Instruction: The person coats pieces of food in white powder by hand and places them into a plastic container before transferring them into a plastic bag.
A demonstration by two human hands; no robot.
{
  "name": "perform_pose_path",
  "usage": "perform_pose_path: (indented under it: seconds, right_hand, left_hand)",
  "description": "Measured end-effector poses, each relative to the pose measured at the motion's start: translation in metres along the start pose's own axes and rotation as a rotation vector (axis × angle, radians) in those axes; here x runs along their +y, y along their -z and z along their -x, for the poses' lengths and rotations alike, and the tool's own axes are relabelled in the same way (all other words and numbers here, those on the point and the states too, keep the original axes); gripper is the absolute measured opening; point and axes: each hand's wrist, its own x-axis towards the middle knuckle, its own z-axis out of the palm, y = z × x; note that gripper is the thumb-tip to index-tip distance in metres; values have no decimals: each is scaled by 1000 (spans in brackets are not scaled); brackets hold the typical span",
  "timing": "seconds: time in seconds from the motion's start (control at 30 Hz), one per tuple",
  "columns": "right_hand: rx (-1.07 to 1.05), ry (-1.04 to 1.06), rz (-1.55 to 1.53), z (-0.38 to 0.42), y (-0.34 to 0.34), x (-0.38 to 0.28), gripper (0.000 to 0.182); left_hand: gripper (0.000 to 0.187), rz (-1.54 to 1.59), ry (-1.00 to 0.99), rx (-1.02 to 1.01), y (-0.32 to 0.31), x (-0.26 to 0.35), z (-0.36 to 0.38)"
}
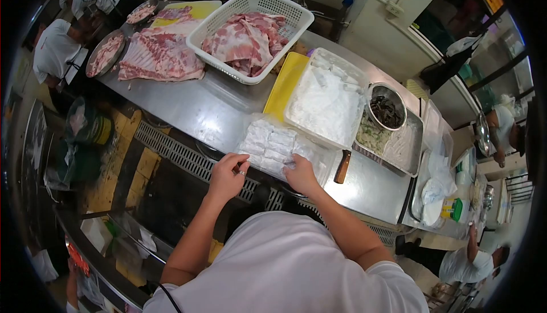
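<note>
A clear plastic bag [263,137] holding several white, powdery-looking blocks in rows lies at the front edge of the steel table. My left hand [227,175], with a ring on one finger, is closed in a pinch at the bag's left near corner. On the right side of the bag, my right hand [302,174] is closed too, its fingertips pinching the plastic. Just behind sits a white plastic tub [327,99] filled with white powder-covered pieces, partly on a yellow cutting board [279,88]. A knife [342,168] with a wooden handle rests right of my right hand.
A white basket of raw meat [245,45] and a slab of ribs [162,54] occupy the table's far left. On the right, a bowl of dark pieces [387,107] sits over a metal tray [405,156]. Other people work at the left and right; a floor grate [176,149] runs below.
</note>
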Motion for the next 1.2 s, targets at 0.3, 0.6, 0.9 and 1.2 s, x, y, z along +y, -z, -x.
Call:
perform_pose_path:
  seconds: [0.3,0.6,0.9,1.2]
  right_hand:
    - [189,64,45,-27,54,-10,39]
    - [-61,269,364,-174,100,30,42]
    - [263,298,592,-297,141,10,36]
    - [357,267,782,-284,97,8,34]
  left_hand:
    - [19,-31,37,-47,-6,12,-1]
    - [18,-11,-31,-90,-55,45,-16]
    - [18,-69,38,-66,-72,69,-21]
    - [18,-76,107,-33,-80,64,-21]
